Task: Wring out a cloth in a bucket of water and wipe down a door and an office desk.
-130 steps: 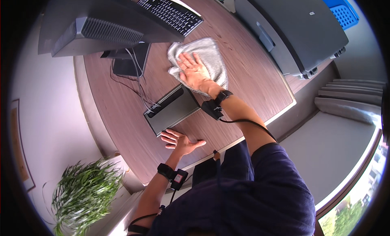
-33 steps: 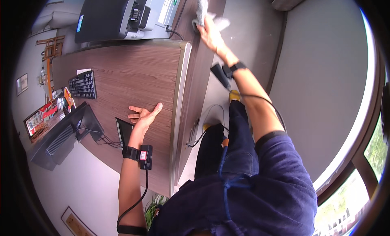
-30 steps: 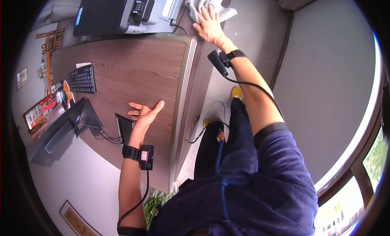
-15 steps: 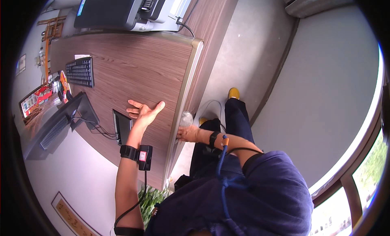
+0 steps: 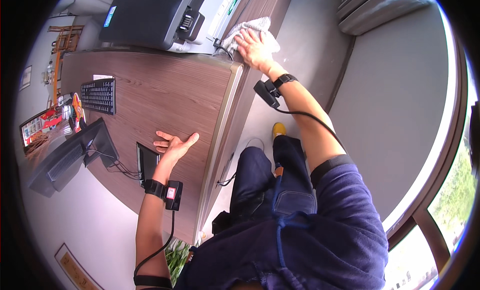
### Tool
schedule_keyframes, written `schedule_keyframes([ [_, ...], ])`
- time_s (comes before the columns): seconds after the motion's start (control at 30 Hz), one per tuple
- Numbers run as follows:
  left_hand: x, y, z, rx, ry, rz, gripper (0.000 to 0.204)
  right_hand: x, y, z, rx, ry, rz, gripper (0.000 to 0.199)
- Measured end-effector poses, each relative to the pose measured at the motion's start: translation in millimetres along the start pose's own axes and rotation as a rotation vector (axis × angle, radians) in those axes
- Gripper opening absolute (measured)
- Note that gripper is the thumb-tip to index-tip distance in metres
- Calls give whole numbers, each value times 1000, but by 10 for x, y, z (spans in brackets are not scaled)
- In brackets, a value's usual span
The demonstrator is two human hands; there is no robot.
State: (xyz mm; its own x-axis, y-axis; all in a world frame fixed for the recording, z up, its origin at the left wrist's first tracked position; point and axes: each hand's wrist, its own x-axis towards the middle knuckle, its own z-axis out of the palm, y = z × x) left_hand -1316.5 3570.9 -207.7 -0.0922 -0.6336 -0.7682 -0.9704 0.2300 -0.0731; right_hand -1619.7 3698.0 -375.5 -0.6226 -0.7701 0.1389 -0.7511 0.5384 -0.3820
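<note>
At the edge of the brown surface beside the printer, my right hand (image 5: 256, 51) presses a white-grey cloth (image 5: 260, 26), which spreads out from under the fingers. The palm side and its grip on the fabric are hidden. My left hand (image 5: 175, 145) is over the wood-grain desk top (image 5: 170, 100), thumb and fingers apart, holding nothing. Just beside the left wrist stands a dark flat framed device (image 5: 147, 160) with cables.
A black-and-grey printer (image 5: 150, 20) stands at the far end, its power cable (image 5: 225, 51) close to the cloth. A keyboard (image 5: 98, 96) and a monitor (image 5: 75, 155) are on the desk's left. A light edge strip (image 5: 220, 115) borders the desk.
My right hand has swung far forward with the cloth, from low beside the desk edge to beside the printer. The bunched cloth is now spread. My left hand keeps its open pose.
</note>
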Motion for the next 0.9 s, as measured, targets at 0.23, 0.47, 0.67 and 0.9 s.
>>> schedule_keyframes([
  [0.23,13,0,65,-33,87,-20,150,-317,-148,-133,-11,-392,-303,48],
  [0.47,53,-57,66,96,41,-43,142,-136,-5,-218,-161,-335,-504,49],
  [0.67,52,-99,63,-122,-47,-125,153,489,319,-211,61,-231,-274,52],
  [0.9,72,-166,82,-200,20,-127,157,1653,1511,-551,-210,-102,-389,52],
])
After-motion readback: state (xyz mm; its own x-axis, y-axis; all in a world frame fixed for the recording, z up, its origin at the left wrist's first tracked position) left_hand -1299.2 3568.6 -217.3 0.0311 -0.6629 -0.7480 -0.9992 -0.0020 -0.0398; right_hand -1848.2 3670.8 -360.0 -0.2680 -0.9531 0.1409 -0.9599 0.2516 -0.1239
